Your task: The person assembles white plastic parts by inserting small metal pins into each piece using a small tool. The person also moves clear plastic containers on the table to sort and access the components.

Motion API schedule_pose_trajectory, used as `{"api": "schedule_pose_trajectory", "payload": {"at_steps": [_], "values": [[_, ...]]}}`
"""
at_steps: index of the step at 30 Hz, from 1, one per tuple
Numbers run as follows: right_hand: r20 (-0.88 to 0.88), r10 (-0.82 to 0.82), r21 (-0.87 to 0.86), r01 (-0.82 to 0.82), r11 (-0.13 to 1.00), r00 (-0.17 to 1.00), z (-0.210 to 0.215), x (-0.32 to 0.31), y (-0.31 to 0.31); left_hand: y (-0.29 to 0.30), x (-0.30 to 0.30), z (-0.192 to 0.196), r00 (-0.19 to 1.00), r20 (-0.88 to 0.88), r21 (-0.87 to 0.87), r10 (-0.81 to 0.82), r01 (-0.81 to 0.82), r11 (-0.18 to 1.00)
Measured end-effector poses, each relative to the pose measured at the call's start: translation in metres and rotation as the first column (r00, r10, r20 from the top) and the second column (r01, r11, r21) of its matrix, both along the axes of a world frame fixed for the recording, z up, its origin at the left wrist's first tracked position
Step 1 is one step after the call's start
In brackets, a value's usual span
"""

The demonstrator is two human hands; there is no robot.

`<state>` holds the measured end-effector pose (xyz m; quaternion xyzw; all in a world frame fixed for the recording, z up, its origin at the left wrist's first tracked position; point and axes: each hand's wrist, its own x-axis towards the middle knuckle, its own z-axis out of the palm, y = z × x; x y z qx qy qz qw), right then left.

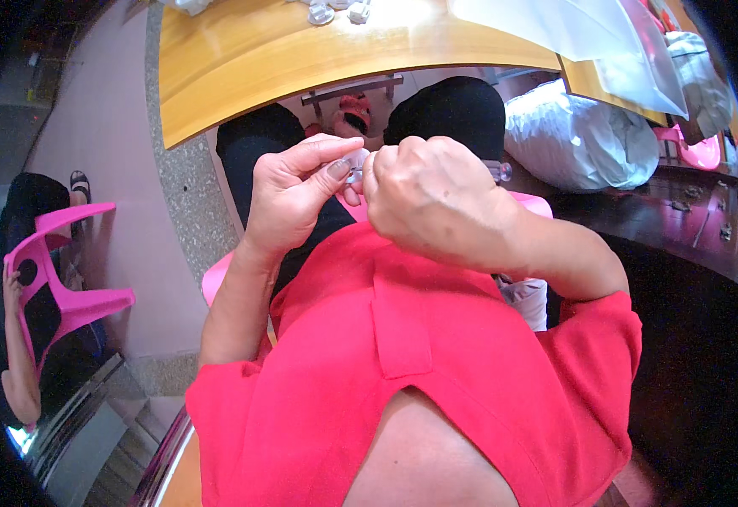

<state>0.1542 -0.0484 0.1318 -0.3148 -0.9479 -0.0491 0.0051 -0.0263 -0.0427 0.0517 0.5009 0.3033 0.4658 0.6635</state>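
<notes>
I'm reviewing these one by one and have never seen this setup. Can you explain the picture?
There is no machine here, just two bare hands belonging to the person wearing the camera. The single picture comes from their head, through a wide fisheye lens looking down, so straight edges bend and the red top looms large. The left hand pinches a small clear piece. The right hand, right beside it, is closed around a clear-ended object, mostly hidden, so I can't tell its kind. On the wooden table ahead lie small pale pieces, with translucent plastic toward its right.
</notes>
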Motion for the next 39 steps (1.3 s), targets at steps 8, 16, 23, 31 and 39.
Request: {"api": "schedule_pose_trajectory", "payload": {"at_steps": [8,16,23,31,39], "values": [[-0.016,0.062,-0.329,-0.064,0.942,0.998,-0.008,0.003,0.029,0.007,0.000,-0.009,0.999,-0.021,-0.050,-0.032,0.031,0.998],[0.021,0.176,-0.345,-0.158,0.925,0.984,-0.015,0.011,0.039,0.009,0.009,-0.015,0.978,-0.205,-0.091,-0.031,0.012,0.996],[-0.090,-0.034,-0.356,0.000,0.934,0.995,-0.019,0.023,0.054,0.027,0.006,-0.010,0.985,-0.172,-0.199,0.025,-0.059,0.978],[-0.373,-0.344,-0.374,0.199,0.906,0.862,-0.053,0.055,0.052,0.195,-0.041,0.102,0.439,-0.233,0.761,0.868,-0.473,0.443],[-0.248,-0.427,-0.515,0.254,0.819,0.870,-0.080,0.062,0.053,0.273,-0.041,0.084,0.114,0.034,0.998,0.993,0.054,-0.041]]}}
